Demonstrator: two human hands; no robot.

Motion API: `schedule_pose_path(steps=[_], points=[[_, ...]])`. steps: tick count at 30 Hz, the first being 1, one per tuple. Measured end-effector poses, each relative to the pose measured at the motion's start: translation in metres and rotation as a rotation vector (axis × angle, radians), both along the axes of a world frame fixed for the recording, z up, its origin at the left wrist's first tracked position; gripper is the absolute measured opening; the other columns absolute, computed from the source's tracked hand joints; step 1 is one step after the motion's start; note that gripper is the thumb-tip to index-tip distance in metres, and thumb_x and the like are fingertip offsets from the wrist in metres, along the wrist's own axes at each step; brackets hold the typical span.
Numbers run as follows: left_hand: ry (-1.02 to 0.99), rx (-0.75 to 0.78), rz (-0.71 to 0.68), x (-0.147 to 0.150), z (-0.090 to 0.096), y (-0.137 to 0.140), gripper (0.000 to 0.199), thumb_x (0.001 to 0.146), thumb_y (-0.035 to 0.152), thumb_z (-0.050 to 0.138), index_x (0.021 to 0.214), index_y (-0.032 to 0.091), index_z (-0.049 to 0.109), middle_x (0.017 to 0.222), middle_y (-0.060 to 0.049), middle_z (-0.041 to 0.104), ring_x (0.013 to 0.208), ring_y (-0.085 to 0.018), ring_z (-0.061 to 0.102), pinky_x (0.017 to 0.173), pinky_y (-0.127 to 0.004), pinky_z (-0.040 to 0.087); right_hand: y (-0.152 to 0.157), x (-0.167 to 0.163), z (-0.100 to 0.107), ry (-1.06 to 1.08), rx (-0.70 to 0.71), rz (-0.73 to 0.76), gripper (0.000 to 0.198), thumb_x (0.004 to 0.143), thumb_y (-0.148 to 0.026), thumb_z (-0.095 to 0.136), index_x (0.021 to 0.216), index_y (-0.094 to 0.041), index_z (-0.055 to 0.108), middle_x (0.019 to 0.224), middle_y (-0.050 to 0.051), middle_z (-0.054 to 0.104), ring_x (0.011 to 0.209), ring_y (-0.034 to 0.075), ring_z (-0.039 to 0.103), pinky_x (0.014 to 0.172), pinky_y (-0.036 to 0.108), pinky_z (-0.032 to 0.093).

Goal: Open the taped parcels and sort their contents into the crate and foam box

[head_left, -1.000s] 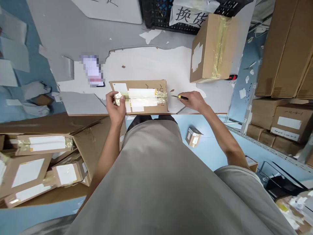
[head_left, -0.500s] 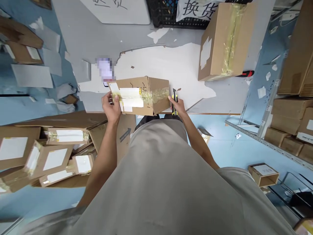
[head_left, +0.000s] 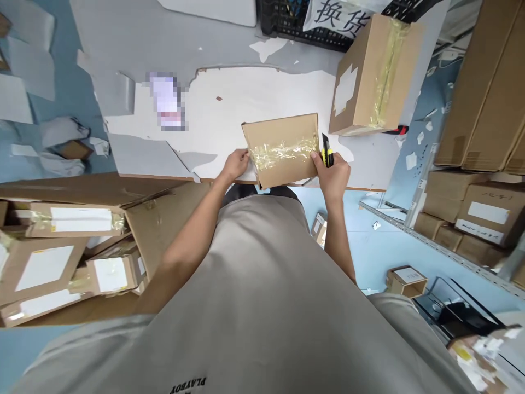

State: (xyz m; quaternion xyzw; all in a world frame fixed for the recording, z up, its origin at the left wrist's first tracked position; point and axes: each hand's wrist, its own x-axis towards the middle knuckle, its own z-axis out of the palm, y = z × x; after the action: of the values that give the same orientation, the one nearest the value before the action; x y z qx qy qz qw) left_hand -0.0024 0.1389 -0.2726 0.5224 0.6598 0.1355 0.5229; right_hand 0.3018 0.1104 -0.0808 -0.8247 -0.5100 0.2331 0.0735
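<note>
A cardboard box is held up at the table's front edge, its taped side facing up. Clear yellowish tape runs across the middle of that side. At the box's left edge is my left hand, its fingers closed on the side or the tape end there. My right hand grips a yellow-and-black utility knife, blade end pointing away from me. The thumb of that same hand presses on the box's right edge. The box's underside is hidden.
A larger taped box stands at the right of the table, a red-and-black handle beside it. Behind is a black crate. A blurred-out phone-like item lies left. A big carton of parcels stands lower left.
The box has been turned, so its labelled face is out of sight and a taped face shows. Both hands moved right with it. The knife stays in my right hand.
</note>
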Motion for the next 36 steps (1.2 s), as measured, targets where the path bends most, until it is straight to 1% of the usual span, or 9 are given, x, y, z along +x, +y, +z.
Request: schedule_pose_path(steps=[4, 9, 12, 17, 20, 23, 28, 32, 36], points=[[-0.186, 0.232, 0.172, -0.028, 0.035, 0.017, 0.055, 0.102, 0.061, 0.079, 0.141, 0.023, 0.079, 0.157, -0.016, 0.076, 0.145, -0.036, 0.072, 0.129, -0.06, 0.057, -0.008, -0.025, 0.0, -0.079, 0.004, 0.075, 0.05, 0.12, -0.064, 0.053, 0.102, -0.024, 0.075, 0.108, 0.015, 0.081, 0.095, 0.029, 0.075, 0.086, 0.038, 0.059], [-0.427, 0.319, 0.056, -0.046, 0.101, 0.035, 0.041, 0.109, 0.053, 0.081, 0.135, 0.021, 0.081, 0.142, -0.01, 0.082, 0.137, -0.03, 0.078, 0.126, -0.057, 0.061, -0.011, -0.037, 0.007, -0.099, -0.019, 0.062, 0.053, 0.123, -0.063, 0.047, 0.11, -0.02, 0.077, 0.116, 0.019, 0.079, 0.104, 0.032, 0.076, 0.096, 0.043, 0.06], [-0.409, 0.335, -0.01, -0.04, 0.117, 0.042, 0.04, 0.102, 0.04, 0.093, 0.131, 0.015, 0.082, 0.136, -0.01, 0.081, 0.128, -0.026, 0.079, 0.122, -0.052, 0.065, -0.011, -0.04, 0.019, -0.12, -0.008, 0.082, 0.055, 0.124, -0.062, 0.042, 0.127, -0.019, 0.076, 0.125, 0.022, 0.077, 0.117, 0.035, 0.076, 0.105, 0.048, 0.06], [-0.385, 0.297, -0.056, -0.036, 0.12, 0.05, 0.036, 0.099, 0.033, 0.096, 0.129, 0.018, 0.083, 0.135, -0.008, 0.08, 0.122, -0.021, 0.078, 0.112, -0.041, 0.068, -0.027, -0.079, 0.049, -0.083, -0.014, 0.098, 0.061, 0.126, -0.056, 0.023, 0.161, -0.02, 0.057, 0.139, 0.023, 0.075, 0.126, 0.037, 0.075, 0.107, 0.053, 0.061], [-0.381, 0.319, -0.095, -0.039, 0.12, 0.054, 0.036, 0.102, 0.037, 0.093, 0.129, 0.015, 0.083, 0.131, -0.006, 0.081, 0.118, -0.019, 0.079, 0.109, -0.039, 0.069, -0.041, -0.121, 0.06, -0.005, -0.128, 0.236, 0.056, 0.126, -0.054, 0.025, 0.161, -0.022, 0.057, 0.135, 0.02, 0.078, 0.119, 0.034, 0.078, 0.104, 0.047, 0.062], [-0.41, 0.359, -0.106, -0.038, 0.113, 0.055, 0.039, 0.102, 0.044, 0.093, 0.127, 0.015, 0.084, 0.128, -0.005, 0.082, 0.117, -0.021, 0.08, 0.107, -0.042, 0.072, -0.045, -0.142, 0.053, 0.013, -0.071, 0.346, 0.052, 0.126, -0.052, 0.03, 0.155, -0.025, 0.063, 0.138, 0.018, 0.078, 0.128, 0.032, 0.076, 0.109, 0.044, 0.062], [-0.521, 0.42, 0.006, -0.029, 0.097, 0.043, 0.049, 0.098, 0.07, 0.091, 0.125, 0.029, 0.084, 0.131, -0.004, 0.083, 0.119, -0.025, 0.08, 0.096, -0.046, 0.078, -0.037, -0.091, 0.019, -0.284, 0.16, 0.03, 0.055, 0.127, -0.051, 0.028, 0.154, -0.021, 0.065, 0.143, 0.02, 0.074, 0.133, 0.032, 0.076, 0.112, 0.048, 0.061], [-0.585, 0.44, 0.033, -0.028, 0.093, 0.029, 0.059, 0.106, 0.083, 0.07, 0.133, 0.032, 0.082, 0.14, -0.007, 0.082, 0.131, -0.028, 0.078, 0.094, -0.048, 0.078, -0.039, -0.054, 0.002, -0.321, 0.077, -0.154, 0.059, 0.126, -0.056, 0.027, 0.15, -0.018, 0.066, 0.128, 0.02, 0.08, 0.12, 0.035, 0.081, 0.104, 0.049, 0.063], [-0.598, 0.449, 0.005, -0.036, 0.092, 0.023, 0.059, 0.107, 0.082, 0.067, 0.142, 0.036, 0.08, 0.141, -0.009, 0.08, 0.139, -0.031, 0.074, 0.099, -0.052, 0.076, -0.046, -0.056, -0.004, -0.26, 0.111, -0.204, 0.059, 0.125, -0.058, 0.03, 0.151, -0.017, 0.065, 0.129, 0.02, 0.082, 0.121, 0.035, 0.081, 0.102, 0.046, 0.062]])
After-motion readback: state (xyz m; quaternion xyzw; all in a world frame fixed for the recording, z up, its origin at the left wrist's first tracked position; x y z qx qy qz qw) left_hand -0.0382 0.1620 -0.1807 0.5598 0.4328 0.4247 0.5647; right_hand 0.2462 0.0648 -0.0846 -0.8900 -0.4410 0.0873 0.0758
